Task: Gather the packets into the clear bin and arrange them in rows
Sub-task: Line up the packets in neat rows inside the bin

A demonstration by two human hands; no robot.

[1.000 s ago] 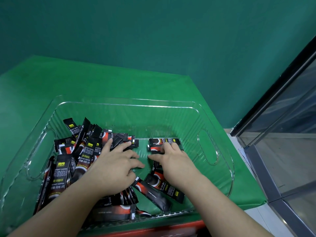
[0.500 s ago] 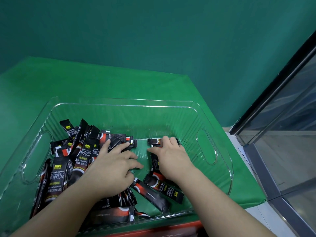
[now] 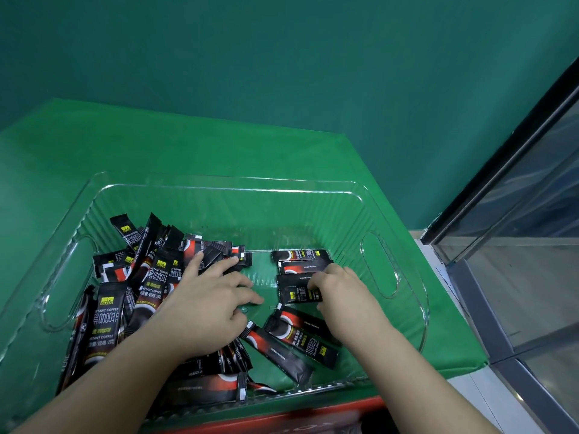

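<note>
A third coffee packet (image 3: 297, 291) is pinched by the right hand (image 3: 341, 296) at frame centre-right and laid under two aligned ones in the clear bin (image 3: 219, 189); the left hand (image 3: 206, 302), fingers spread, holds back the loose heap (image 3: 125, 292).

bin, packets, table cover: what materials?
Clear bin: rigid transparent plastic, glossy; ribbed walls, rim highlights, green showing through. Packets: likely printed plastic or foil laminate, satin sheen, crimped ends. Table cover: seemingly matte green fabric; no glare, soft draped edge.
</note>
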